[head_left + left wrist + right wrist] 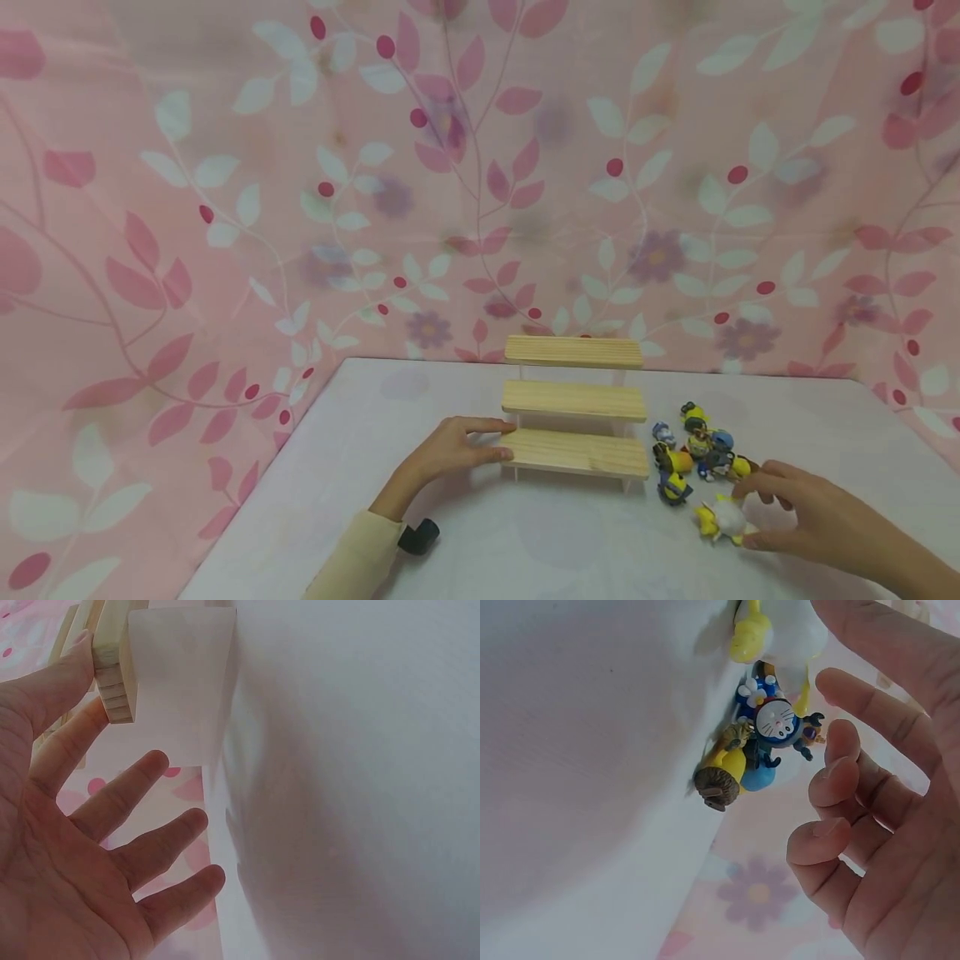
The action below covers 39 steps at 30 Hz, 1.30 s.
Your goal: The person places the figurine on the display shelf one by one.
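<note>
My left hand is at the left end of the lowest board of a three-step wooden display stand. Its thumb and index finger hold that board's end; the other fingers spread straight out below. A small white-and-yellow figurine is close over the table at front right, between the thumb and index finger of my right hand. Thumb tip and white body overlap in the right wrist view, while the remaining fingers curl loosely.
Several small toy figures cluster right of the stand, among them a blue one with a white whiskered face and a yellow one with a brown top. A white cloth covers the table. Pink leaf-patterned fabric hangs behind.
</note>
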Motion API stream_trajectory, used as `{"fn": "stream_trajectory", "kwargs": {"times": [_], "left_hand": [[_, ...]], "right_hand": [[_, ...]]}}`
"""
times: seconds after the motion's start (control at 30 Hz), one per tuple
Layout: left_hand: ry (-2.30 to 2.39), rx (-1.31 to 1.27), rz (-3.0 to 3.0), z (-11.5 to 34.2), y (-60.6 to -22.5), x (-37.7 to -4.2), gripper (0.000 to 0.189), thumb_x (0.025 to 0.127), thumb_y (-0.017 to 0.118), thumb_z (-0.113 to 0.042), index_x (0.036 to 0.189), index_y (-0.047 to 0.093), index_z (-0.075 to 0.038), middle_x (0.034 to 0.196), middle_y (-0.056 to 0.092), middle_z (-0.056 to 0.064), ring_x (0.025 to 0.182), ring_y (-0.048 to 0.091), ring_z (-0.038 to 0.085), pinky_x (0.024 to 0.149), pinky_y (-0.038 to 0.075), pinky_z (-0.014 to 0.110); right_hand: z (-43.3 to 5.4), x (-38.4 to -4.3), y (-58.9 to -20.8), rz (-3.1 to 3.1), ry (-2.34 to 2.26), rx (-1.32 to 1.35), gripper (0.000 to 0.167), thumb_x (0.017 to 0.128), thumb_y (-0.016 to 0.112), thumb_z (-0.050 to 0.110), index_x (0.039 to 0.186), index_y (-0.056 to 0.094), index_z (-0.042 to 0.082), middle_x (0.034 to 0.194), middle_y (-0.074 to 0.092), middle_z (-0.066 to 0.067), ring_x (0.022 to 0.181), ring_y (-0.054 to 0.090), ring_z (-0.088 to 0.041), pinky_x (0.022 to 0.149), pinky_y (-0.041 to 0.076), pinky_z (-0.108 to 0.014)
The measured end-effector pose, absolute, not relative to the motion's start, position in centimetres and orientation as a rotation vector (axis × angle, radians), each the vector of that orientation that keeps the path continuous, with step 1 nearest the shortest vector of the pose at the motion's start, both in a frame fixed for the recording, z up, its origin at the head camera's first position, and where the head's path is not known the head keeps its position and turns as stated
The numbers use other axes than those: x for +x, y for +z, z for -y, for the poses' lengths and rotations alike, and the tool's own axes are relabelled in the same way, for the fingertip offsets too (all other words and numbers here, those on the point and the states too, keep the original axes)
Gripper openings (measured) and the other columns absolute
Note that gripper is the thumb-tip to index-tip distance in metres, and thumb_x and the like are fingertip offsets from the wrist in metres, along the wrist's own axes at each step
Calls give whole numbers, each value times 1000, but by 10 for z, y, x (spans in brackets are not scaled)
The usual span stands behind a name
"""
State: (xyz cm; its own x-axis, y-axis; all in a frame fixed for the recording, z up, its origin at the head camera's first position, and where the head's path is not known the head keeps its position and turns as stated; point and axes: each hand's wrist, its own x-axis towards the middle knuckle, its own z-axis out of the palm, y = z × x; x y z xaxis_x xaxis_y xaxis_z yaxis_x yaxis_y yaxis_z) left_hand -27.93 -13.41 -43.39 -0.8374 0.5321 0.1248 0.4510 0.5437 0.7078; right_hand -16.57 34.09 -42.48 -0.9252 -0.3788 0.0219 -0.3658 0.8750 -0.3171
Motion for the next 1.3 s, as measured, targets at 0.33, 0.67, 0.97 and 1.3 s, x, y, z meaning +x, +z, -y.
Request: {"fn": "stream_trajectory", "kwargs": {"times": [0.33, 0.67, 0.97, 1.3], "left_hand": [[1160, 865, -2673, 134, -433, -279, 47, 83, 75, -52, 125, 70, -31, 125, 65, -14, 126, 54, 18, 103, 43, 46], [1187, 869, -2652, 135, -434, -280, 47, 83, 76, -51, 125, 70, -30, 125, 65, -15, 125, 55, 16, 103, 44, 45], [1177, 881, -2655, 135, -434, -280, 47, 84, 75, -50, 126, 70, -29, 125, 65, -14, 125, 55, 17, 103, 44, 46], [1168, 882, -2658, 136, -435, -281, 46, 84, 75, -51, 125, 70, -32, 125, 64, -17, 126, 53, 17, 103, 43, 46]], "right_hand": [[-340, -170, -428, -2957, -461, -504, 53, 70, 79, 61, 110, 67, 28, 88, 50, 7, 72, 44, -2, 53, 39, -22], [-345, -174, -438, -2962, -434, -547, 61, 71, 83, 51, 122, 67, 23, 87, 48, 8, 71, 42, -1, 53, 38, -22], [-337, -179, -441, -3037, -331, -455, 58, 69, 78, 62, 112, 73, 24, 87, 50, 9, 73, 45, -2, 58, 43, -23], [-331, -175, -445, -3176, -357, -634, 57, 70, 73, 67, 108, 74, 24, 88, 49, 17, 72, 42, 2, 57, 42, -22]]}}
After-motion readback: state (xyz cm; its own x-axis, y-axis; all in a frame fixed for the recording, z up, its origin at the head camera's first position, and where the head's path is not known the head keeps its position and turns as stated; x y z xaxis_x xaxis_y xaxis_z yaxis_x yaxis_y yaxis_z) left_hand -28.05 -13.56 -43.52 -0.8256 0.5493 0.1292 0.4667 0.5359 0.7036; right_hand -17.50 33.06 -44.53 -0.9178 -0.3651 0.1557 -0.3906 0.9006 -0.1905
